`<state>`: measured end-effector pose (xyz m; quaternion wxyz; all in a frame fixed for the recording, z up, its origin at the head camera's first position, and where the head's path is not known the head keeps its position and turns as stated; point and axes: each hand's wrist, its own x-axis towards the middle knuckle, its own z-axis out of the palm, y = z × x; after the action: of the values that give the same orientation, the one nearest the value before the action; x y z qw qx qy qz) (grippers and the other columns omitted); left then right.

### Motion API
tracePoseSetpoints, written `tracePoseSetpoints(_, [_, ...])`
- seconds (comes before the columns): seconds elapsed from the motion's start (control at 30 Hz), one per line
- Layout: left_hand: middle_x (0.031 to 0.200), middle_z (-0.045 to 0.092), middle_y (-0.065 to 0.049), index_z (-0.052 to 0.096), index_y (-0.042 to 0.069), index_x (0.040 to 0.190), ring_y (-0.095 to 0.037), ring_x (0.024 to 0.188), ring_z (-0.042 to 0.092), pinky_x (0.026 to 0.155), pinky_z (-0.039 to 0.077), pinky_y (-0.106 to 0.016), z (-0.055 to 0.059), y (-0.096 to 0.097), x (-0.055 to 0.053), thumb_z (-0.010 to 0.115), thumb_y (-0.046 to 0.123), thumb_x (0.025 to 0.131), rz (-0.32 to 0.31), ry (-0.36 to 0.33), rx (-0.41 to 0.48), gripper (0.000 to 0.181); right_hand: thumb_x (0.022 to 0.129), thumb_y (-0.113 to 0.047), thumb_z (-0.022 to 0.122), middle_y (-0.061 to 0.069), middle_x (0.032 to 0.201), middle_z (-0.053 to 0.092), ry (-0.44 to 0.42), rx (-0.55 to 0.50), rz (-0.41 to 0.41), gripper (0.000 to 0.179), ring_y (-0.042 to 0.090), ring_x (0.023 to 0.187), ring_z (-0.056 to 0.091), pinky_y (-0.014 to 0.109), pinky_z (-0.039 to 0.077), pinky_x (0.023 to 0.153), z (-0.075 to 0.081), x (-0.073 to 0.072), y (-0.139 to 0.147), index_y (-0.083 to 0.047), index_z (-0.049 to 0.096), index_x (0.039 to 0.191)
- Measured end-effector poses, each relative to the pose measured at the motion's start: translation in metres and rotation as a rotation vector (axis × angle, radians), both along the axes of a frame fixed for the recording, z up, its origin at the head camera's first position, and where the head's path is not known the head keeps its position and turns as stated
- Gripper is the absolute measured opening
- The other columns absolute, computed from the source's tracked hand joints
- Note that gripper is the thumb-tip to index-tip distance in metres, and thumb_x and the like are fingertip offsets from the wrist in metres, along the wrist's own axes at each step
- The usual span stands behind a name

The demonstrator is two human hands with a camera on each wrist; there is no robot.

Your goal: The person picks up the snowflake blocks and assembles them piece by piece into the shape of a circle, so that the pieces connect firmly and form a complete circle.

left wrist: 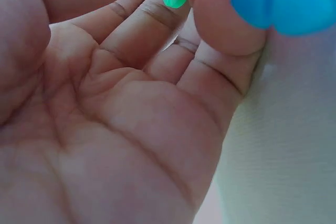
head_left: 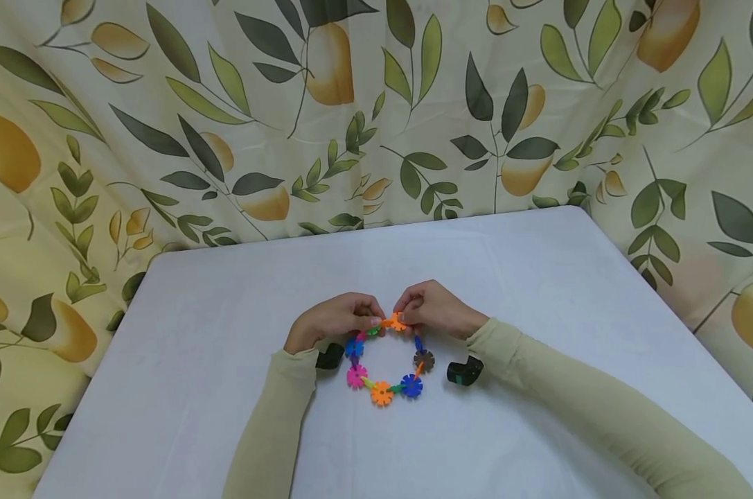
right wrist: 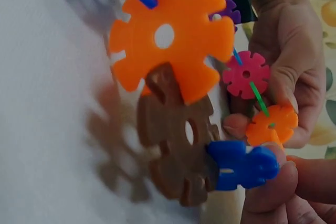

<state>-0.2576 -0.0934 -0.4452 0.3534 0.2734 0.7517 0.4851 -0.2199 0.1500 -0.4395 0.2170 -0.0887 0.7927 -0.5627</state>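
A ring of interlocking notched plastic discs, joined edge to edge in several colours, lies on the table. My left hand [head_left: 339, 317] pinches the far left part of the ring, by a green disc [head_left: 373, 330] and an orange disc [head_left: 397, 321]. From the right, my right hand [head_left: 440, 309] pinches the ring at that orange disc. In the right wrist view, a brown disc [right wrist: 181, 150], a blue disc [right wrist: 241, 165] and a large orange disc [right wrist: 170, 30] hang close to the right fingertips. The left wrist view shows the left palm with a light blue disc [left wrist: 286, 1] against a finger.
Beneath the hands spreads a white-covered table [head_left: 226, 298]. A curtain [head_left: 364, 138] with a leaf and fruit print hangs along its far edge and sides. Black wrist cameras are strapped at the left wrist [head_left: 330, 356] and right wrist [head_left: 465, 372].
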Motion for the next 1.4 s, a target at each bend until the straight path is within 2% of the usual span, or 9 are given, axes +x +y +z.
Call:
tracePoseSetpoints(0.3, [0.100, 0.076, -0.009, 0.067, -0.004, 0.109, -0.018, 0.082, 0.060, 0.076, 0.050, -0.029, -0.001, 0.002, -0.001, 0.060, 0.008, 0.110, 0.000, 0.027, -0.002, 0.013, 0.097, 0.008, 0.068, 0.012, 0.084, 0.073, 0.010, -0.011, -0.021, 0.009, 0.017, 0.065, 0.067, 0.028, 0.059, 0.066, 0.002, 0.004, -0.005, 0.009, 0.069, 0.106])
tracePoseSetpoints(0.5, [0.105, 0.071, -0.007, 0.069, -0.004, 0.123, -0.019, 0.091, 0.059, 0.084, 0.051, -0.030, 0.002, 0.002, -0.001, 0.061, 0.011, 0.109, -0.015, 0.064, -0.060, 0.022, 0.100, 0.000, 0.067, 0.011, 0.087, 0.075, 0.015, 0.035, -0.016, 0.013, 0.019, 0.072, 0.066, 0.029, 0.057, 0.071, -0.001, 0.006, -0.001, 0.005, 0.070, 0.112])
tracePoseSetpoints(0.6, [0.108, 0.070, -0.006, 0.068, -0.003, 0.131, -0.019, 0.095, 0.059, 0.088, 0.052, -0.030, 0.003, 0.000, -0.002, 0.060, 0.011, 0.109, -0.023, 0.070, -0.072, 0.027, 0.102, -0.008, 0.065, 0.008, 0.091, 0.075, 0.083, 0.090, -0.015, 0.019, 0.021, 0.076, 0.065, 0.032, 0.055, 0.075, -0.001, 0.009, 0.001, 0.003, 0.071, 0.117])
tracePoseSetpoints(0.7, [0.104, 0.068, -0.005, 0.068, -0.002, 0.133, -0.019, 0.093, 0.058, 0.087, 0.051, -0.030, 0.003, -0.001, -0.003, 0.060, 0.012, 0.110, -0.022, 0.062, -0.077, 0.029, 0.103, -0.012, 0.064, 0.006, 0.097, 0.075, 0.199, 0.160, -0.018, 0.023, 0.022, 0.081, 0.066, 0.037, 0.054, 0.080, 0.001, 0.014, 0.006, 0.002, 0.072, 0.119])
tracePoseSetpoints(0.83, [0.101, 0.066, -0.004, 0.069, -0.002, 0.131, -0.018, 0.092, 0.057, 0.086, 0.050, -0.030, 0.003, -0.002, -0.002, 0.061, 0.015, 0.109, -0.021, 0.065, -0.075, 0.028, 0.103, -0.012, 0.065, 0.003, 0.097, 0.075, 0.356, 0.272, -0.016, 0.017, 0.018, 0.085, 0.066, 0.039, 0.054, 0.083, 0.005, 0.027, 0.014, -0.001, 0.075, 0.111])
tracePoseSetpoints(0.97, [0.101, 0.066, -0.005, 0.072, 0.000, 0.127, -0.019, 0.091, 0.057, 0.083, 0.050, -0.030, 0.005, -0.002, -0.002, 0.062, 0.019, 0.109, -0.007, 0.067, -0.080, 0.027, 0.103, -0.011, 0.067, -0.001, 0.087, 0.072, 0.429, 0.341, 0.003, 0.013, 0.016, 0.078, 0.061, 0.037, 0.053, 0.075, 0.011, 0.042, 0.021, -0.004, 0.078, 0.100])
tracePoseSetpoints(1.2, [0.100, 0.067, -0.006, 0.073, 0.001, 0.122, -0.020, 0.084, 0.057, 0.076, 0.051, -0.029, 0.005, -0.004, -0.002, 0.063, 0.020, 0.110, 0.046, 0.078, -0.110, 0.025, 0.098, -0.015, 0.076, -0.008, 0.076, 0.065, 0.418, 0.379, 0.067, 0.013, 0.013, 0.071, 0.057, 0.032, 0.050, 0.067, 0.009, 0.056, 0.025, -0.012, 0.075, 0.086])
tracePoseSetpoints(1.4, [0.091, 0.066, -0.005, 0.075, 0.000, 0.115, -0.020, 0.077, 0.059, 0.072, 0.052, -0.029, 0.010, -0.002, 0.001, 0.062, 0.018, 0.109, 0.072, 0.192, -0.149, 0.022, 0.096, -0.014, 0.078, -0.009, 0.074, 0.063, 0.407, 0.374, 0.116, 0.014, 0.012, 0.070, 0.056, 0.030, 0.049, 0.064, 0.006, 0.061, 0.026, -0.014, 0.073, 0.083])
